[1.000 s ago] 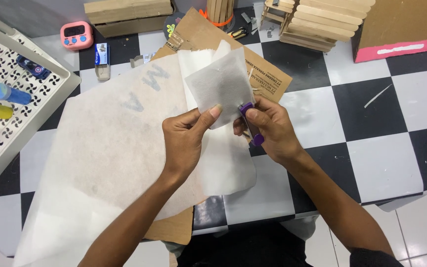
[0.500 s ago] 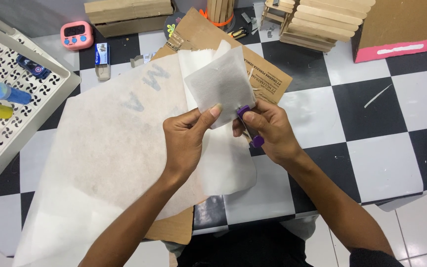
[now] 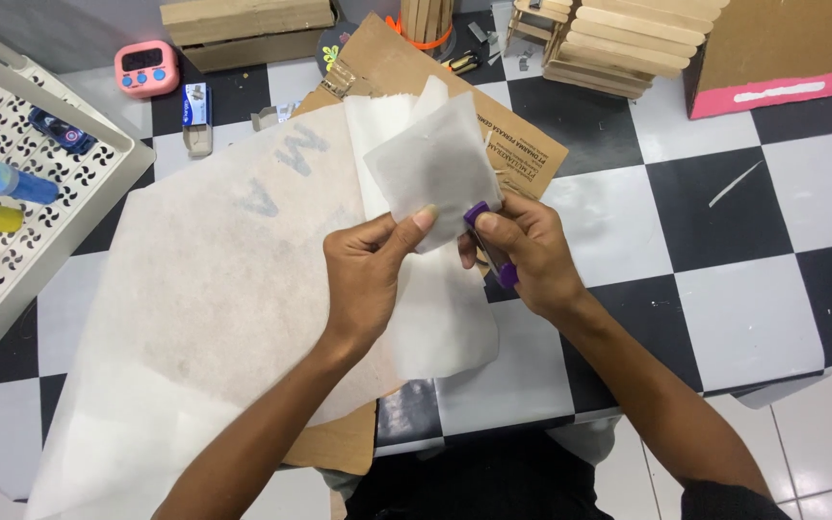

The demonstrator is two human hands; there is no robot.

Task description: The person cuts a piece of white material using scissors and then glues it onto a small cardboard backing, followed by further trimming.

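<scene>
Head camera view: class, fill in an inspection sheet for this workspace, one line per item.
Surface: black-and-white checkered table.
Job's things: small white paper piece; purple tool; large tissue sheet over brown cardboard.
Clutter: pink timer, wooden stick stacks, white perforated tray with bottles.
Hands: left hand pinches the paper piece; right hand grips the purple tool.
Cables: nothing seen.
Surroundings: tiled floor.
</scene>
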